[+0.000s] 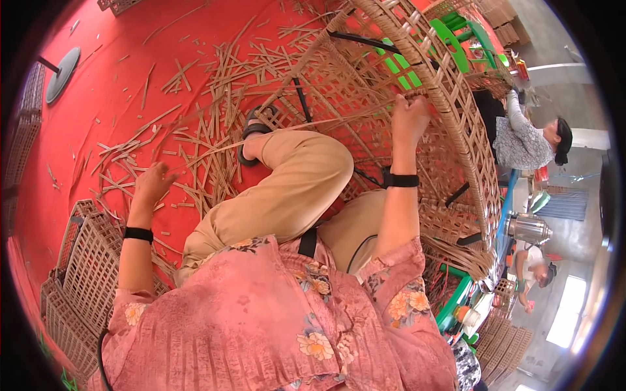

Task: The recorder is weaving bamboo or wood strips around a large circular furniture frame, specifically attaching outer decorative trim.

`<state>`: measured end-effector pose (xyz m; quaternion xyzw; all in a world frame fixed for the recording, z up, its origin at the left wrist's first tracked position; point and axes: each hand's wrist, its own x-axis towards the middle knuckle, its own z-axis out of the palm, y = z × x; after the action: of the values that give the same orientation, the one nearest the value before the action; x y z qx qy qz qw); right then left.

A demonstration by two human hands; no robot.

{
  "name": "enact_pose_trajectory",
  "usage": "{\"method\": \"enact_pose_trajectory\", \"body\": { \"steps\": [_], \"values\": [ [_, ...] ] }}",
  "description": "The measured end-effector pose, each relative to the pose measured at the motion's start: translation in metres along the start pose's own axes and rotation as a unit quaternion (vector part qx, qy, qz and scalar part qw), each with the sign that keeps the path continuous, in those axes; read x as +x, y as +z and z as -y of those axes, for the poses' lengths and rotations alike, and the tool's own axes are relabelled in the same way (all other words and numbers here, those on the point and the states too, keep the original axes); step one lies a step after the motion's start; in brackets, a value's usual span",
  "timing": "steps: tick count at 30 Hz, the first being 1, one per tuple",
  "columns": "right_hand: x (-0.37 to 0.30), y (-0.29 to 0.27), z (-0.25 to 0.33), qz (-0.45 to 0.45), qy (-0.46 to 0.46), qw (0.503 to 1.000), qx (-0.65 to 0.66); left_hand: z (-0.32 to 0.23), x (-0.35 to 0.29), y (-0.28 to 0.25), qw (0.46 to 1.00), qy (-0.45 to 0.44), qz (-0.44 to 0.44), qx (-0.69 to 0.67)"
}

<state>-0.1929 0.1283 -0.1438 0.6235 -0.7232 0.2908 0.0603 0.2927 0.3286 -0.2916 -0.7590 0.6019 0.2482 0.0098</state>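
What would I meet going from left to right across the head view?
Grey disc on the red floor covering → left hand → dark sandal → right hand → shiny metal pot.

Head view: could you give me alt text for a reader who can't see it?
A long pale strip stretches from someone's right hand, at a large woven basket, toward the left hand, held over a red floor littered with loose strips. Whether the left hand grips it is unclear.

Your shirt: pink, orange-flowered; your trousers: plain tan; woven basketwork: brown, open lattice; floor covering: red.
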Motion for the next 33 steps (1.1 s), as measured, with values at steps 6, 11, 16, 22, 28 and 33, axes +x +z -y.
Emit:
{"method": "enact_pose_trajectory", "body": {
  "steps": [6,11,16,22,28,33],
  "values": [
    [-0.002,0.009,-0.038,-0.025,-0.029,0.996,0.082,-0.015,0.005,-0.032,0.923,-0.089,0.174,-0.332],
    [-0.005,0.009,-0.031,0.027,0.13,0.911,0.39,-0.169,0.075,-0.038,0.906,0.276,-0.073,-0.312],
    [-0.006,0.033,-0.06,-0.002,0.147,0.857,0.493,-0.379,0.103,-0.036,0.807,0.42,-0.071,-0.41],
    [-0.011,0.028,-0.044,0.015,0.175,0.804,0.569,-0.466,0.107,-0.023,0.793,0.426,-0.13,-0.415],
    [-0.019,0.019,-0.022,-0.118,0.096,0.972,0.178,-0.469,0.118,-0.018,0.779,0.404,-0.107,-0.467],
    [-0.022,0.02,-0.007,-0.111,0.124,0.968,0.185,-0.464,0.112,-0.025,0.788,0.425,-0.114,-0.43]
  ]
}}
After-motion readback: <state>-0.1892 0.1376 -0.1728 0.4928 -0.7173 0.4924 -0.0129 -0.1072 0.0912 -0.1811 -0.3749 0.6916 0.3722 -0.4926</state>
